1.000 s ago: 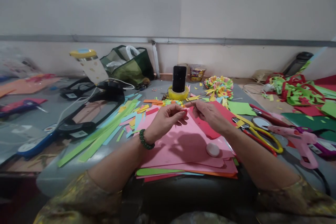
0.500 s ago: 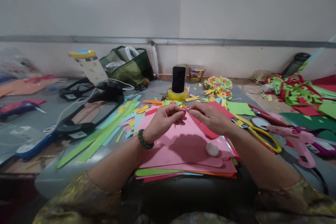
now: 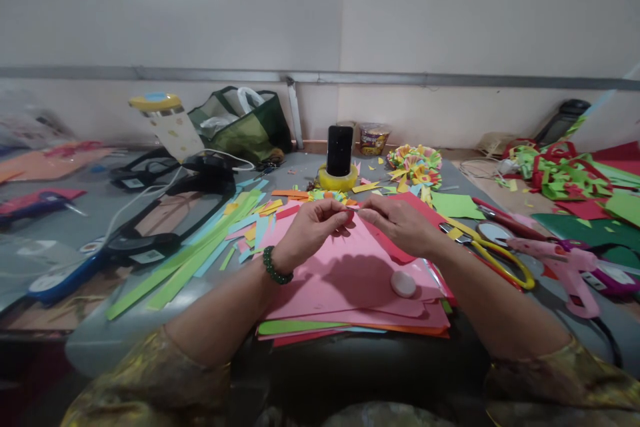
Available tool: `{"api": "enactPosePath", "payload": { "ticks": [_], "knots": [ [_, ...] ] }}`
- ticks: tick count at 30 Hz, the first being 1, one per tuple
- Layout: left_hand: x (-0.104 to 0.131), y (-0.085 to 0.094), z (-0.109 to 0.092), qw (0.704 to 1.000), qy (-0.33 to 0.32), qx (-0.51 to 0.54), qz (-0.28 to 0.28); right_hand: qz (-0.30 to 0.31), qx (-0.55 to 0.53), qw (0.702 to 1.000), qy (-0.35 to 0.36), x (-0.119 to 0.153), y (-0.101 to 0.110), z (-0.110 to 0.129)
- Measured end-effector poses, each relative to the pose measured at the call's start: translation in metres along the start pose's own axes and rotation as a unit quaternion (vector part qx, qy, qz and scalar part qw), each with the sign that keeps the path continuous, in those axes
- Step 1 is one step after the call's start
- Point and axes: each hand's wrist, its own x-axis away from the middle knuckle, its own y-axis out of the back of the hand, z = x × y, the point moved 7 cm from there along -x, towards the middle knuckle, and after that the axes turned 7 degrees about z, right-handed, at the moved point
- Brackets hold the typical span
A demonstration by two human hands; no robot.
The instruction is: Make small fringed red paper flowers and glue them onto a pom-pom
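My left hand and my right hand meet fingertip to fingertip above a stack of pink paper sheets. The left thumb and forefinger pinch what looks like a small red paper piece, mostly covered by the fingers. The right fingers are closed around a thin, pale, shiny thing too small to name, its tip pointing at the left fingertips. A red sheet lies partly under the right hand. Near the stack's right side rests a round white disc.
A phone stands in a yellow tape roll behind the hands. Paper strips spread to the left. Yellow-handled scissors and a pink glue gun lie right. Behind are a tumbler and frilled paper flowers.
Both hands hold nearly the same place and pose. The shiny thing between the fingertips shows slightly less. The view has shifted very slightly.
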Motion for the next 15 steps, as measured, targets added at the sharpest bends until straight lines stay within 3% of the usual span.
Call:
{"api": "enactPosePath", "payload": {
  "ticks": [15],
  "knots": [
    [-0.0003,0.0001,-0.0002,1.000,-0.014,-0.023,0.002,-0.012,0.007,1.000,-0.004,0.0013,0.0001,0.0018]
  ]
}}
